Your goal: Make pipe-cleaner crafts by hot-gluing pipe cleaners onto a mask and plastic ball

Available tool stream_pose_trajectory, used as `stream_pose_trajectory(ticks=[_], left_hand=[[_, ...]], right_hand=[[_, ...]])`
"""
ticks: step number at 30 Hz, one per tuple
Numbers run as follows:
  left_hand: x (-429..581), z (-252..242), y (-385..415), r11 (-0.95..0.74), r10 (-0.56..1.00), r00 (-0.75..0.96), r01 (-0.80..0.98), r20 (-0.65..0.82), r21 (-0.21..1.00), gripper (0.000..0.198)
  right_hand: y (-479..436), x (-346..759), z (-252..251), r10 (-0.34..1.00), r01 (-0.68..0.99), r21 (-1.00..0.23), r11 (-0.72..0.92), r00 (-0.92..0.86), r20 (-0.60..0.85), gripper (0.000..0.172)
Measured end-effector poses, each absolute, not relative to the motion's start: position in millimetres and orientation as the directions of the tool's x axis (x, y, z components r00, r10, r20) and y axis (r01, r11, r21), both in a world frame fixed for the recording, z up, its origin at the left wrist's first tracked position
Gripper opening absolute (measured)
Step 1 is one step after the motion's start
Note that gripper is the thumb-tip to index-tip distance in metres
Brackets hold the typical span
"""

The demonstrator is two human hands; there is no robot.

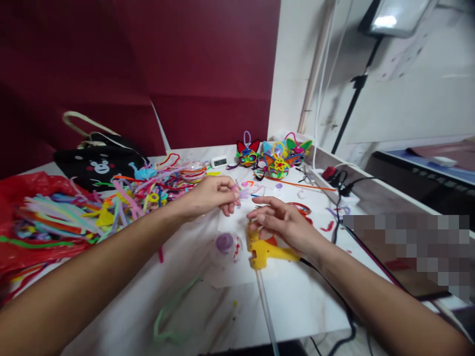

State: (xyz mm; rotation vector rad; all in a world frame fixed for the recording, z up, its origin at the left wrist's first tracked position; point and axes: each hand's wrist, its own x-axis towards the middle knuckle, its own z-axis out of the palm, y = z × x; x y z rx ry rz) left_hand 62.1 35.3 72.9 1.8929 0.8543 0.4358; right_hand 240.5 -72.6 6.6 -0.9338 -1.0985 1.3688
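The small purple piece (243, 193) was out front, pinched in the fingertips of the left hand (215, 194), too blurry to say exactly what it was. The right hand (281, 221) hung by the tip of the glue gun (262, 253), fingers loosely spread, nothing obvious in them. Just left of the gun sat a clear ball (227, 257) with a purple disc (224, 242), pretty bare, so I'd guess most of its trimming was left. Behind, the eared ornaments (279, 167) looked done; pipe cleaners (128, 198) were piled off left.

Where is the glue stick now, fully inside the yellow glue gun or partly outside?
Partly outside: a long length of glue stick shows behind the glue gun.
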Motion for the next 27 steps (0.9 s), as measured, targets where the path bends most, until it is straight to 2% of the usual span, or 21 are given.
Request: stream_pose_trajectory(ticks=[4,9,15,21,27], left_hand=[[88,67,24,-0.389,0.609,0.791,0.352,-0.049,0.851,0.009],[99,62,21,-0.435,0.578,0.812,0.386,-0.076,0.813,0.008],[98,62,20,-0.277,0.613,0.777,0.378,-0.140,0.884,0.009],[97,60,21,-0.205,0.624,0.766,0.354,-0.157,0.912,0.008],[99,60,25,0.041,0.631,0.736,0.284,-0.246,0.958,0.011]], right_hand=[[-68,243,6,0.998,-0.421,-0.907,0.022,-0.045,0.045,0.039],[-60,252,1,1.000,-0.455,-0.890,0.028,0.023,0.020,0.026],[-59,252,0,1.000,-0.487,-0.873,0.017,0.019,0.009,0.024],[-58,253,0,0.999,-0.506,-0.862,0.026,0.047,0.002,0.019],[-57,255,1,0.996,-0.536,-0.844,0.032,0.089,-0.019,0.021]])
